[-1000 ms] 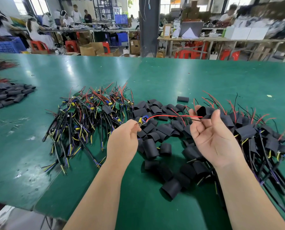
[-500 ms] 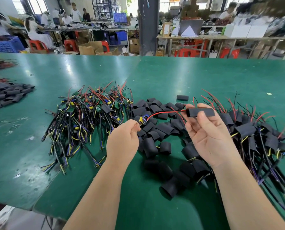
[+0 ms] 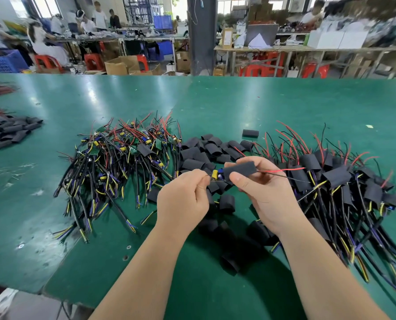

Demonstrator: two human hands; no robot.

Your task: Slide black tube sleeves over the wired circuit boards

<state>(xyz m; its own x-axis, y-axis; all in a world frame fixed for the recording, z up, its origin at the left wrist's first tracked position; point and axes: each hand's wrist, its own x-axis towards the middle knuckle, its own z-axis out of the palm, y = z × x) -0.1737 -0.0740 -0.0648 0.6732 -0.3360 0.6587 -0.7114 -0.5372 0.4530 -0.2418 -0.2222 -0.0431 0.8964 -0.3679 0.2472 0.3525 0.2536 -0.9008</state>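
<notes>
Two hands close together above the counter (image 3: 238, 100), nearer its front edge: left hand (image 3: 183, 199) pinching a wired circuit board (image 3: 216, 175), right hand (image 3: 265, 192) clamped on a black tube sleeve (image 3: 239, 169) partly covering that board

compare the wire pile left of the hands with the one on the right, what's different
The left pile shows bare green boards and yellow parts; the right pile has its boards covered by black sleeves. The left pile lies left of the loose sleeves, the right pile to their right. Both have red and black leads.
</notes>
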